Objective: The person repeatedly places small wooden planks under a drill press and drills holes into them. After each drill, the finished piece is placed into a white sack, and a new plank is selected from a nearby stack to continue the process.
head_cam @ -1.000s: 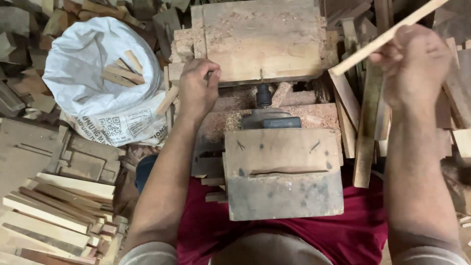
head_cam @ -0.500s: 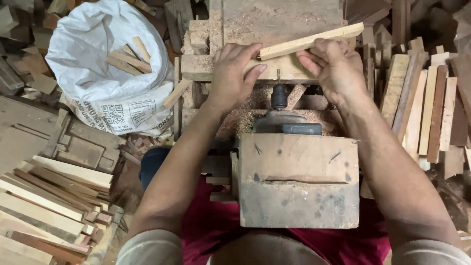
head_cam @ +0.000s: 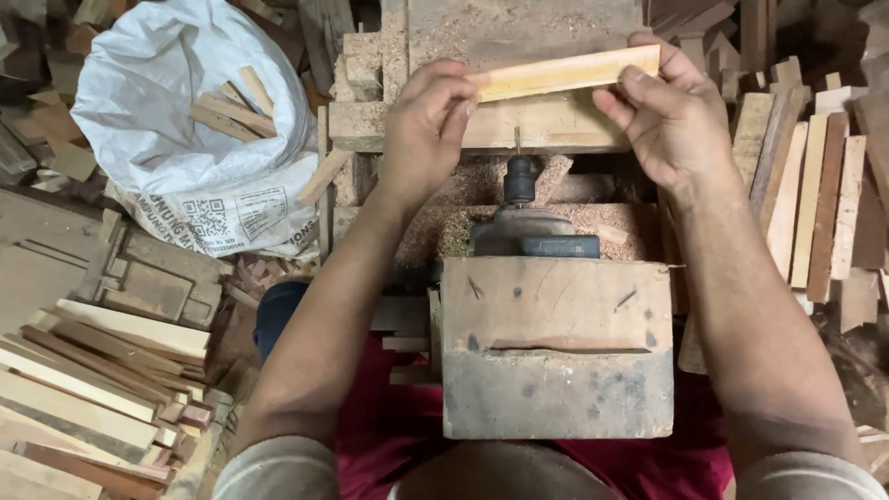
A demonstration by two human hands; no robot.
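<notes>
A pale wooden strip (head_cam: 565, 72) is held level between both hands, above a sawdust-covered wooden bench (head_cam: 519, 28). My left hand (head_cam: 424, 125) pinches its left end; my right hand (head_cam: 674, 111) grips its right end. Just below the strip a drill chuck with a thin bit (head_cam: 519, 171) points up toward the bench edge. The drill's dark body (head_cam: 537, 236) sits behind a worn wooden block (head_cam: 556, 347) on my lap.
A white sack (head_cam: 176, 120) with several wood offcuts stands at the upper left. Cut strips are stacked at the lower left (head_cam: 93, 389). More wooden slats (head_cam: 820, 185) lean in a row at the right. Sawdust lies around the drill.
My right hand brought the strip in from the far right to the bench. My left hand left the bench edge and took the strip's left end. The strip now sits slightly higher.
</notes>
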